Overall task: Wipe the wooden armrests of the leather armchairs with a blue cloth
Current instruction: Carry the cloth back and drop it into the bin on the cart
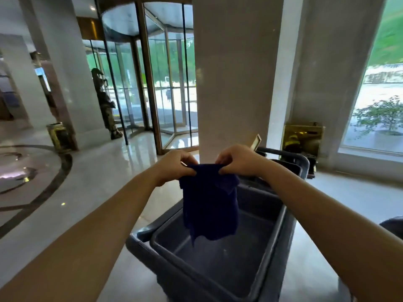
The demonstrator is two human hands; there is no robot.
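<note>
Two bare forearms reach in from the lower corners toward the middle of the view, where both hands hold up a dark blue cloth [209,205] by its top edge. The left hand [174,167] pinches the cloth's left upper corner between thumb and curled fingers; the right hand [237,161] pinches the right upper corner the same way. The hands sit close together with a short span of the cloth's edge stretched between them, and the rest of the cloth hangs down in loose folds.

The cloth hangs directly over a grey plastic tub [270,236] that sits in the top of a grey cleaning cart [139,238]; its lower edge dangles just inside the tub's opening, and whether it touches the tub is not clear. Further compartments of the cart extend behind the right hand.

Behind the cart stands a wide pale stone column [235,73]. To the left of it is a glass revolving door [152,83] with brass-coloured frames, and a dark statue [105,103] stands beside the door. A gold-coloured bin [57,136] stands on the polished marble floor [98,182] at the foot of another column on the left. On the right a large window [379,94] shows greenery outside, with a brass-coloured box [302,136] below it near the wall.
</note>
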